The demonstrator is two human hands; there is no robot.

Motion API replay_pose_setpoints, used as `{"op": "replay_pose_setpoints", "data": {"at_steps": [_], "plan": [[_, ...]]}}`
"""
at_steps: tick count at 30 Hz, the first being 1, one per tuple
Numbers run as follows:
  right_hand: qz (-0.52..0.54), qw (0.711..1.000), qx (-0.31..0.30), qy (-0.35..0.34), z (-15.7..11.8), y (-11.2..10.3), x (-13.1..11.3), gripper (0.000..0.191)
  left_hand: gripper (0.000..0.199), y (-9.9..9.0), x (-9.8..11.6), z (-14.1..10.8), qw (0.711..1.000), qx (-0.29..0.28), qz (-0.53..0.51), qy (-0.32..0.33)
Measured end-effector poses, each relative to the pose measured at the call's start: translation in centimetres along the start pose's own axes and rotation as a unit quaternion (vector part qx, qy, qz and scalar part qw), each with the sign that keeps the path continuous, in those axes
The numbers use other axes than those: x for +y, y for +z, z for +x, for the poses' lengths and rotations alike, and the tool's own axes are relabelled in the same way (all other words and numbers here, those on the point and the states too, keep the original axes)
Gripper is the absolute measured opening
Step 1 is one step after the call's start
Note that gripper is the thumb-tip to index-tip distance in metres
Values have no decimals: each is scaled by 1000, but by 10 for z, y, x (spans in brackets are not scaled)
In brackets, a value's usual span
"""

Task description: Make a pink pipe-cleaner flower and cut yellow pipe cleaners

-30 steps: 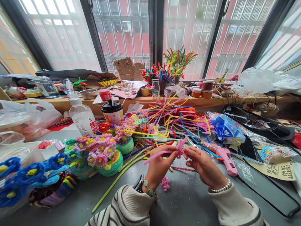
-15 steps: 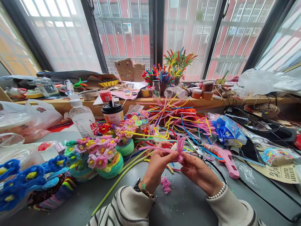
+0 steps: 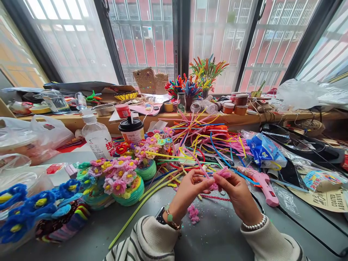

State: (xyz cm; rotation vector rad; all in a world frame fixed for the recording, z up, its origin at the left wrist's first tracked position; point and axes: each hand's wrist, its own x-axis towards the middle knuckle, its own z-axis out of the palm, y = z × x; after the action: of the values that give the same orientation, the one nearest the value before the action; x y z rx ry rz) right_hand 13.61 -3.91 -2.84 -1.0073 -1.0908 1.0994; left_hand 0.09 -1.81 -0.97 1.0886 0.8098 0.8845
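Landmark: round turquoise pot with pink fuzzy flowers [image 3: 120, 173]. Right of the pot, the left hand [image 3: 187, 192] is nearly closed, thumb and fingertips pinching a pink fuzzy pipe-cleaner strip [image 3: 224, 173]. The strip lies between both hands, touching each; neither is nearer. Its tail slants away from the wearer, toward the pot side; its folded part points away from the pot. Fingers hide the middle. Farther right of the pot, the right hand [image 3: 239, 195], likewise nearly closed, pinches the folded part. Farthest from the pot: a pink plastic glue gun [image 3: 266, 186].
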Motion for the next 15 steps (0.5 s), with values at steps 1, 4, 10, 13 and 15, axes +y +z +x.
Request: {"op": "replay_pose_setpoints", "data": {"at_steps": [1, 4, 10, 13, 15], "plan": [[-9, 1000, -1, -9, 0, 1, 0, 12, 30, 0, 0, 0, 1000, -2, 2, -1], [-39, 999, -5, -8, -1, 3, -2, 14, 27, -3, 2, 1, 1000, 10, 17, 11], [-108, 994, -15, -8, -2, 2, -6, 20, 31, -8, 2, 2, 996, 22, 80, 36], [-126, 992, -1, -30, -2, 3, -5, 20, 33, -6, 0, 3, 996, 28, 78, 45], [-135, 990, 12, -37, -2, 4, -5, 21, 32, -5, -1, 3, 996, 36, 67, 47]]}}
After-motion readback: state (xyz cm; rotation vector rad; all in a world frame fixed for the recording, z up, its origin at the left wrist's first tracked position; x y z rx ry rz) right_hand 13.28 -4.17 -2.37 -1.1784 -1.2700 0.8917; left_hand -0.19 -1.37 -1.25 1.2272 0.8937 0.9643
